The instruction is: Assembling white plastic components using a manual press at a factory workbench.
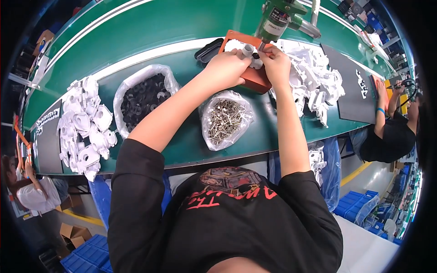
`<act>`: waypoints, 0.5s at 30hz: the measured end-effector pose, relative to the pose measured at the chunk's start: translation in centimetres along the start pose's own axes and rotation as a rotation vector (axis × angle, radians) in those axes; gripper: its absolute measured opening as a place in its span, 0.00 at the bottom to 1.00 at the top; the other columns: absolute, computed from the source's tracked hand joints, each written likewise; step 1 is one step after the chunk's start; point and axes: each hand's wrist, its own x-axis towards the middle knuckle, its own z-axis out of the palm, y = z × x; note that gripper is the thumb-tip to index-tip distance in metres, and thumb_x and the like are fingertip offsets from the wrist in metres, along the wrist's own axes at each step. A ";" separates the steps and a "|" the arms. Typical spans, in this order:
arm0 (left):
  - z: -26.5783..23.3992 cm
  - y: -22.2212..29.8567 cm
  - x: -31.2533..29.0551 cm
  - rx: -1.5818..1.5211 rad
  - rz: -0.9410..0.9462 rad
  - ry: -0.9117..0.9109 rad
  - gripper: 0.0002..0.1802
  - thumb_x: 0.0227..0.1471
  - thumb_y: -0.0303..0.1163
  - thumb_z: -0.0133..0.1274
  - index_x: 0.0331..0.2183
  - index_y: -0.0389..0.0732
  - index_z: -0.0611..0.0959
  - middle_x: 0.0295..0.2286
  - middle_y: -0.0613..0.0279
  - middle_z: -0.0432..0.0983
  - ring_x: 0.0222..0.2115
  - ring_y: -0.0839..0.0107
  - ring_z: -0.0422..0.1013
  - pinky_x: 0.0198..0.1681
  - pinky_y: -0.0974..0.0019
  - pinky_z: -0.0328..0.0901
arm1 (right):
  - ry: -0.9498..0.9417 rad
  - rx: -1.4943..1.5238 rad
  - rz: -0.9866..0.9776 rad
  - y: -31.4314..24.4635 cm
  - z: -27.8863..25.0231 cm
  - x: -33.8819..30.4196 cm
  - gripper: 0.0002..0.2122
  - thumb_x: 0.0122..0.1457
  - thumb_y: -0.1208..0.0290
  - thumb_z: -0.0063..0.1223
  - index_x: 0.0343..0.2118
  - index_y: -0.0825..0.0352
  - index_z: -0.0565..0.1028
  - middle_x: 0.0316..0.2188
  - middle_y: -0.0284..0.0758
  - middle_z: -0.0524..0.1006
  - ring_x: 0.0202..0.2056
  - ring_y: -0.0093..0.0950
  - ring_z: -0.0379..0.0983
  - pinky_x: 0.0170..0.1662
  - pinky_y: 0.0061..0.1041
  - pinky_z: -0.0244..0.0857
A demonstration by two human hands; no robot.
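Forearms [293, 132]: two, bare below short black sleeves, converging on the orange block [256, 80]; left slanting inward, right nearly straight.

Bag of screws [246, 113]: clear, open, on the near side of the orange block, slightly left, between the forearms.

Bag of black parts [119, 109]: clear, open, well left of the orange block; curved pieces inside.

Left pile of white mouldings [86, 132]: farther left of the orange block, past the black parts.

Right pile of white mouldings [316, 79]: just right of the orange block.

Left hand [229, 68]: over the left part of the orange block, back uppermost, fingers bent; firmness of grip, cannot tell.

Right hand [276, 66]: over the right part of the orange block, forefinger and thumb drawn close together; anything pinched between, cannot tell.

Grey-white cylinder [248, 48]: upright above the orange block, at the left fingertips, between both hands.

White part [234, 44]: on the orange block, just beyond the left fingers.

Green driver [274, 22]: above the far side of the orange block, bit pointing down beside the right fingertips.

Green belt [182, 22]: beyond the orange block, running crosswise.
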 end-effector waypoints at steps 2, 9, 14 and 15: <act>0.1 0.0 0.0 -0.016 -0.016 0.003 0.23 0.32 0.35 0.64 0.34 0.36 0.76 0.34 0.51 0.73 0.38 0.56 0.71 0.39 0.58 0.69 | 0.021 0.025 -0.037 0.2 0.0 -0.3 0.09 0.49 0.71 0.57 0.29 0.73 0.77 0.19 0.37 0.76 0.21 0.19 0.71 0.28 0.20 0.64; 0.1 0.1 -0.1 -0.003 -0.033 0.020 0.21 0.31 0.34 0.64 0.31 0.37 0.77 0.32 0.52 0.74 0.37 0.58 0.72 0.38 0.58 0.70 | 0.006 0.022 -0.049 -0.5 -0.3 -1.4 0.07 0.48 0.73 0.54 0.30 0.69 0.78 0.26 0.41 0.77 0.29 0.35 0.75 0.35 0.29 0.66; -0.3 0.3 0.2 -0.004 -0.074 -0.097 0.27 0.33 0.35 0.63 0.39 0.37 0.75 0.37 0.53 0.72 0.39 0.57 0.70 0.41 0.58 0.68 | 0.006 -0.104 -0.301 -0.5 -0.1 -2.5 0.09 0.50 0.77 0.49 0.34 0.70 0.77 0.41 0.44 0.74 0.42 0.40 0.71 0.46 0.32 0.65; -0.4 0.4 0.3 0.002 -0.082 -0.113 0.27 0.33 0.35 0.63 0.39 0.37 0.74 0.37 0.53 0.72 0.39 0.57 0.70 0.40 0.58 0.68 | 0.008 -0.106 -0.299 -0.6 -0.1 -2.6 0.09 0.50 0.77 0.49 0.34 0.70 0.77 0.41 0.44 0.74 0.42 0.40 0.71 0.46 0.32 0.65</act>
